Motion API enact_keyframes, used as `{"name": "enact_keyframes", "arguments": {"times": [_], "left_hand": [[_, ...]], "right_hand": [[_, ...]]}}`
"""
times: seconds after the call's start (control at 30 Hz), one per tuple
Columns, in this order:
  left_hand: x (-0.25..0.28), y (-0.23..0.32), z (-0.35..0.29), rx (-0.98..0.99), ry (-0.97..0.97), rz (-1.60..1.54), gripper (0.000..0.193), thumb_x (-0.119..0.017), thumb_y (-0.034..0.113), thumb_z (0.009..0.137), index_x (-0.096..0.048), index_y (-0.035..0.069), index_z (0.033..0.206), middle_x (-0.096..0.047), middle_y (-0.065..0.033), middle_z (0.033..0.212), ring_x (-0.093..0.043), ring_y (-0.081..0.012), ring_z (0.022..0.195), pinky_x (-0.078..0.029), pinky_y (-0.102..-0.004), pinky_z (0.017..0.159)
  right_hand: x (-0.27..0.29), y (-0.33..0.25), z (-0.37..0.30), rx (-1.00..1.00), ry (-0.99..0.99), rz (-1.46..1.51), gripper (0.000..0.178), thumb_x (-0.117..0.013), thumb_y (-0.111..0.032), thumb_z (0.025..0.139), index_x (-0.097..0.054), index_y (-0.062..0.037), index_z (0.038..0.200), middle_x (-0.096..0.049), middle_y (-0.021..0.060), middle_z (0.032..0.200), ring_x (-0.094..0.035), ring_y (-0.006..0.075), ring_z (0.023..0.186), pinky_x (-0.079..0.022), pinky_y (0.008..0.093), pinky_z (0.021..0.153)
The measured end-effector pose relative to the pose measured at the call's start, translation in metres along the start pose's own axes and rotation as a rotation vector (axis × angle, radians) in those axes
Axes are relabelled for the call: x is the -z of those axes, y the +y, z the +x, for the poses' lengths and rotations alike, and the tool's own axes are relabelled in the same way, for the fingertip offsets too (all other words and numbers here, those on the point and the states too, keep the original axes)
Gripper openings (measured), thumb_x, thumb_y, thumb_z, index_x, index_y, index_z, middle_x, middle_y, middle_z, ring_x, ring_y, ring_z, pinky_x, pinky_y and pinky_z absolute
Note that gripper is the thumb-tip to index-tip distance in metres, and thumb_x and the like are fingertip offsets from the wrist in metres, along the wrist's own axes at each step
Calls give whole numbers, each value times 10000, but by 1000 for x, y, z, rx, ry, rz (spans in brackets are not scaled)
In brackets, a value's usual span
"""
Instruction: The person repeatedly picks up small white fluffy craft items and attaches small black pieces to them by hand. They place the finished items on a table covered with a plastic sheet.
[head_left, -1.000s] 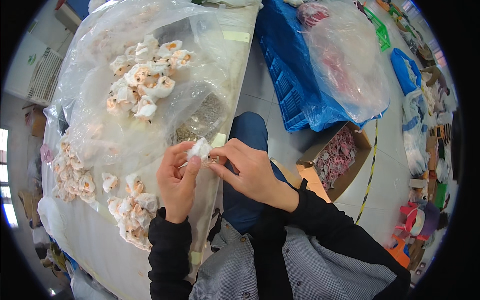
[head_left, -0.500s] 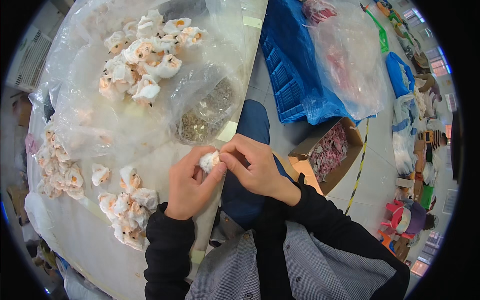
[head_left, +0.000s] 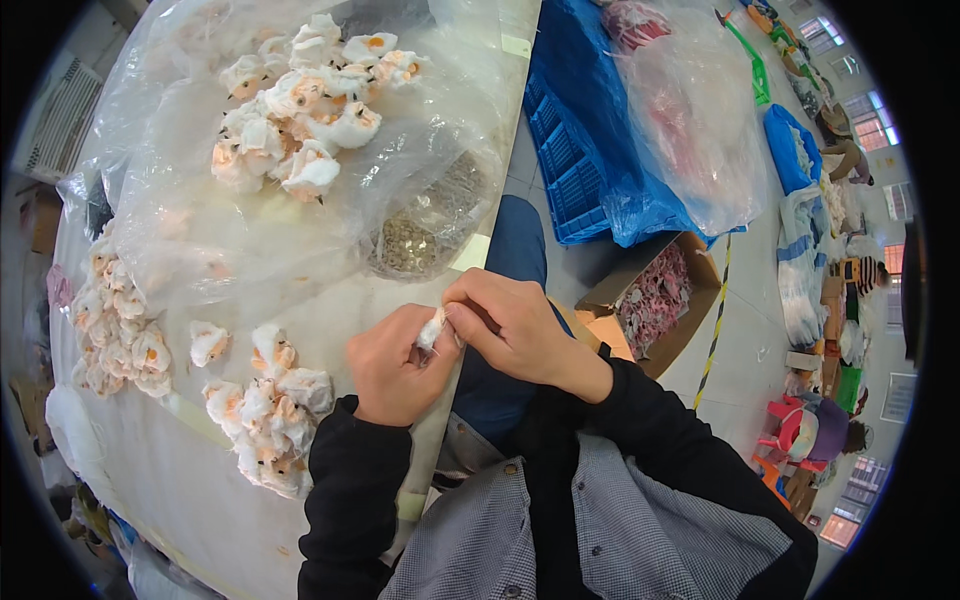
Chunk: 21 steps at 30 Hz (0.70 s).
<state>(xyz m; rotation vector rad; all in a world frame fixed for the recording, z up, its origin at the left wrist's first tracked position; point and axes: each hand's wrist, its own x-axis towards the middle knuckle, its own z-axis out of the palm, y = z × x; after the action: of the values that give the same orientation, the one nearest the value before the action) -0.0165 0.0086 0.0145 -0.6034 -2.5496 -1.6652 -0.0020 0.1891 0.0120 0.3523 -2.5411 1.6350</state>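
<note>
Table (head_left: 190, 470), right edge: left hand (head_left: 405, 362) clamped on white fluffy piece (head_left: 431, 333), long axis roughly near-far, right hand (head_left: 510, 325) just right at its far tip, can't tell if pinching, clear bag of small bits (head_left: 415, 240) farther off.

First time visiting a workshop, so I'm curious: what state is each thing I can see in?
Left hand: closed around a fluffy white piece
Right hand: fingertips at that piece's edge; grip unclear
Fluffy white piece: held, partly hidden
Lone fluffy piece: lying loose on the table
Cardboard box: open, pink scraps inside
Blue crate: partly covered by blue plastic
Checked garment: open at the front
</note>
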Motion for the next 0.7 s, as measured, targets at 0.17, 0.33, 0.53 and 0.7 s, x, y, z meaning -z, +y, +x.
{"name": "enact_keyframes", "arguments": {"times": [0.17, 0.33, 0.53, 0.7], "left_hand": [[-2, -2, -3, 7, 91, -58, 83, -758, 60, 863, -723, -2, 907, -591, -21, 655, -424, -49, 517, -356, -248, 484], [-1, -3, -6, 48, 111, -82, 90, -749, 61, 855, -728, 14, 930, -643, -81, 707, -562, -117, 530, -452, -273, 509], [15, -3, -11, 155, 185, -110, 72, -722, 55, 860, -719, -8, 894, -617, -53, 657, -539, -76, 553, -435, -259, 516], [23, -18, -9, 367, 287, -307, 101, -698, 59, 890, -666, -18, 834, -566, 44, 659, -461, -29, 582, -358, -239, 519]], "right_hand": [[-1, -7, 7, 82, 31, -36, 82, -709, -129, 946, -690, -54, 974, -681, 117, 865, -671, 339, 711, -521, 366, 611], [-3, -11, 8, 166, 53, -119, 63, -746, -104, 907, -707, -55, 901, -674, 112, 807, -672, 319, 686, -521, 361, 598], [-5, -3, 28, 267, -17, -94, 91, -764, -136, 913, -731, -52, 927, -661, 79, 768, -643, 243, 613, -484, 333, 549], [-14, 3, 55, 363, 55, -444, 110, -775, -173, 878, -727, -80, 913, -668, 56, 829, -649, 240, 737, -499, 352, 645]]}}
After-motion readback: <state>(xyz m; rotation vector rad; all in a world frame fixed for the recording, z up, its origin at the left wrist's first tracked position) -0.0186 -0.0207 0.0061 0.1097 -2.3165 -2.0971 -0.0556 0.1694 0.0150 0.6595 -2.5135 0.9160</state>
